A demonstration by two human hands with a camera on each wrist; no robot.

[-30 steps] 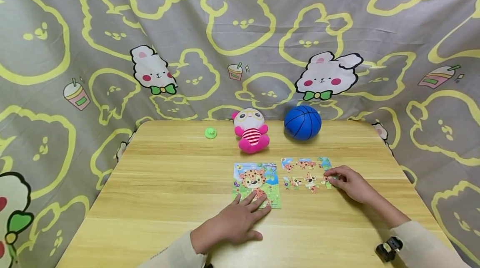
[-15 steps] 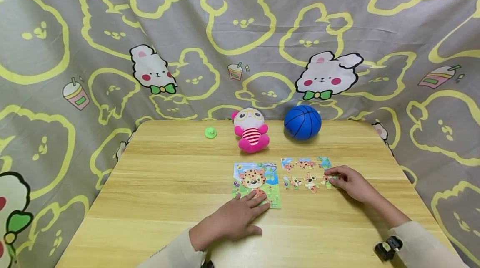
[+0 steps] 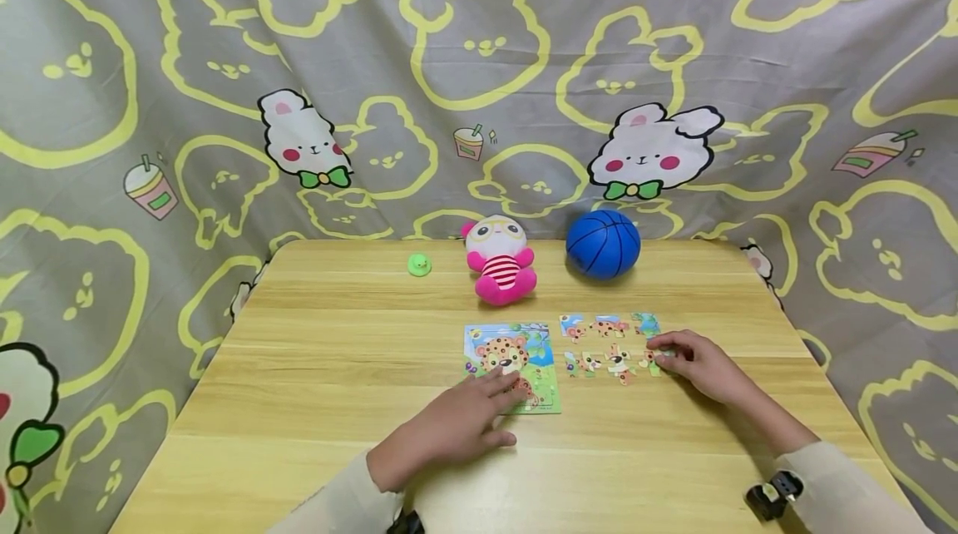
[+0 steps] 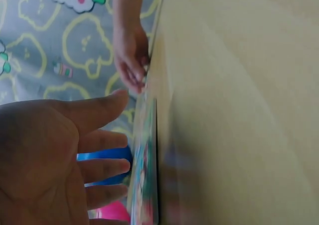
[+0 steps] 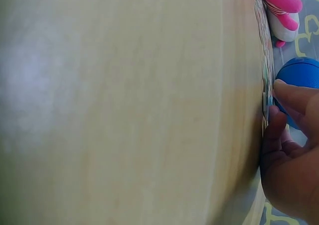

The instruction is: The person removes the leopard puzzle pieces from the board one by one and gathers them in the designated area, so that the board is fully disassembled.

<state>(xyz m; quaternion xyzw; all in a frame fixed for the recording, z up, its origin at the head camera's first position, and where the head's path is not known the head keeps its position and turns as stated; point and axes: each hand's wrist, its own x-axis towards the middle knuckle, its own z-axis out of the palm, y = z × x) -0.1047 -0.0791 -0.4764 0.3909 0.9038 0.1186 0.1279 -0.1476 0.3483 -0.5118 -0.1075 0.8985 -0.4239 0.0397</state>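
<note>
Our left hand [image 3: 458,422] hovers, fingers straight, over the leopard puzzle board [image 3: 516,349]; our right hand [image 3: 703,366] meets jigsaw pieces [image 3: 619,363], grip unclear.

puzzle pieces [image 3: 619,361] lie right of the board [image 3: 542,374].

Leopard board [image 3: 542,369] — flat; puzzle pieces [image 3: 619,362] spread beside.

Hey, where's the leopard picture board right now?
In the head view, the leopard picture board lies on the table just right of centre, partly hidden by the left hand, left of the puzzle pieces.
</note>
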